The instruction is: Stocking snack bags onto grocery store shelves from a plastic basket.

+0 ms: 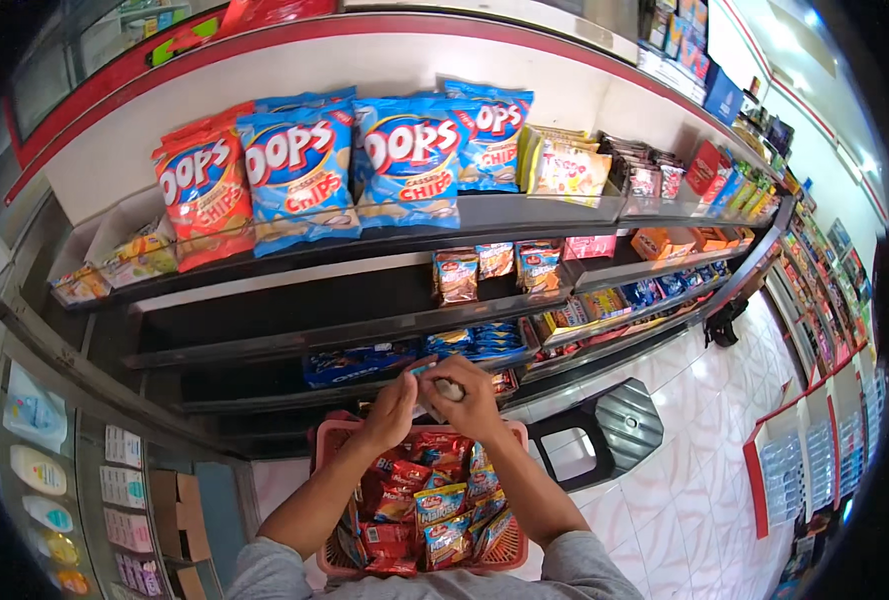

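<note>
My left hand [393, 412] and my right hand [465, 397] are close together in front of the lower shelves, above a pink plastic basket [519, 517]. Between them shows the edge of a small packet [423, 367], mostly hidden by the fingers and pressed against my left hand. A crumpled whitish cloth-like thing [449, 390] pokes out of my curled right hand. Below, the basket holds several red snack packets [396, 502] and several blue-and-yellow Malkist packets [444, 540].
Blue chip bags [414, 161] and a red chip bag [208, 199] line the upper shelf. Malkist packets [456, 277] stand one shelf lower, above an Oreo box [358, 365]. A dark plastic stool [628, 420] lies right of the basket. Bottles [38, 470] stand on the left rack.
</note>
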### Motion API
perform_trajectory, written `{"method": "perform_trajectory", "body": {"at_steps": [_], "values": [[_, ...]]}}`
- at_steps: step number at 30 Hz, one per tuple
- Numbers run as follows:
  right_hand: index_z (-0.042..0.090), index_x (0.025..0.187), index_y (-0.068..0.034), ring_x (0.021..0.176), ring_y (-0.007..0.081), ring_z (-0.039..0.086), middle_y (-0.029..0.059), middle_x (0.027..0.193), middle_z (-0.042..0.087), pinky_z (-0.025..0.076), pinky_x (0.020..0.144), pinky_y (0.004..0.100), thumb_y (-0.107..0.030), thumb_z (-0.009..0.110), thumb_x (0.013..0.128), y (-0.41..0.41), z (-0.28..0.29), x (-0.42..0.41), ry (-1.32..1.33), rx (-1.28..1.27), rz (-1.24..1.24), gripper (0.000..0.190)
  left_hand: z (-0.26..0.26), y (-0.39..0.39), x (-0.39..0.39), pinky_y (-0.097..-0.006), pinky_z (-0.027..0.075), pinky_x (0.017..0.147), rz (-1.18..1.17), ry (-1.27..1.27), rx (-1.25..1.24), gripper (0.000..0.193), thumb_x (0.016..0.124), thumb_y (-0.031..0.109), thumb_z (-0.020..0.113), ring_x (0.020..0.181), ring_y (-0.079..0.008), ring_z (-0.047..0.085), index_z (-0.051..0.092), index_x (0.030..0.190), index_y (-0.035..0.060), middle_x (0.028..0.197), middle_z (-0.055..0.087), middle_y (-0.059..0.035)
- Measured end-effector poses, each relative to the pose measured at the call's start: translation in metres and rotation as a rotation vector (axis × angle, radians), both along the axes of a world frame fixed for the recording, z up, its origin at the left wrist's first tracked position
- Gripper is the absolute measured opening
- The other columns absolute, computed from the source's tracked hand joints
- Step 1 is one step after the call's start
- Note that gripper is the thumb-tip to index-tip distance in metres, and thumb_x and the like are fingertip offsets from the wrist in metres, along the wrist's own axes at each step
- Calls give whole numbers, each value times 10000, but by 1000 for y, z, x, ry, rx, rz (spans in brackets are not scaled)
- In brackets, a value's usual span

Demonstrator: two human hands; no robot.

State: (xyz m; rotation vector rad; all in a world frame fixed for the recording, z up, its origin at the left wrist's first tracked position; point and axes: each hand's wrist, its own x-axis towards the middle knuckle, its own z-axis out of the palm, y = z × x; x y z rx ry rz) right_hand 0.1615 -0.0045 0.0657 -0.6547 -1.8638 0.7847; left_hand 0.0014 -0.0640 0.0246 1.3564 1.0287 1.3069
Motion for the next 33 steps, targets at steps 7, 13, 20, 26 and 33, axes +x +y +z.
{"method": "perform_trajectory", "body": {"at_steps": [7, 13, 20, 26, 33], "values": [[710, 927, -37, 795, 313, 648, 146, 870, 668, 516, 705, 382, -35, 750, 793, 8, -4, 2, -73, -44, -203, 140, -11, 5, 0, -316, 385, 1086, -62, -107, -16, 601, 1109, 444, 219, 1268, -169, 510, 432, 1465, 9, 1372, 554, -91], [719, 930, -69, 814, 326, 648, 110, 881, 667, 532, 714, 410, -86, 772, 775, -10, -4, -10, -127, 96, 126, 165, -4, 9, 0, -311, 394, 1074, 92, -88, 16, 639, 1094, 499, 220, 1262, -144, 506, 396, 1501, 38, 1391, 522, -90], [726, 994, -89, 860, 348, 653, 132, 913, 668, 538, 726, 420, -106, 773, 747, 3, -10, -3, -216, 18, -102, 252, -4, 7, -1, -305, 379, 1091, 98, -127, -134, 578, 1105, 454, 276, 1270, -154, 490, 337, 1542, 81, 1428, 478, -103], [730, 998, -96, 859, 338, 642, 121, 922, 662, 536, 726, 421, -94, 788, 731, -10, -4, -8, -211, 125, 109, 273, -2, 10, -1, -308, 394, 1085, 191, -253, -124, 546, 1096, 408, 392, 1290, -163, 492, 338, 1539, 94, 1457, 459, -91], [739, 980, -92, 812, 328, 652, 122, 875, 668, 533, 732, 410, -89, 781, 767, 2, -11, -6, -234, 28, -131, 217, -1, 6, -4, -385, 485, 1040, 163, -526, -245, 580, 1068, 508, 370, 1278, -218, 549, 395, 1497, 119, 1403, 563, -86]]}}
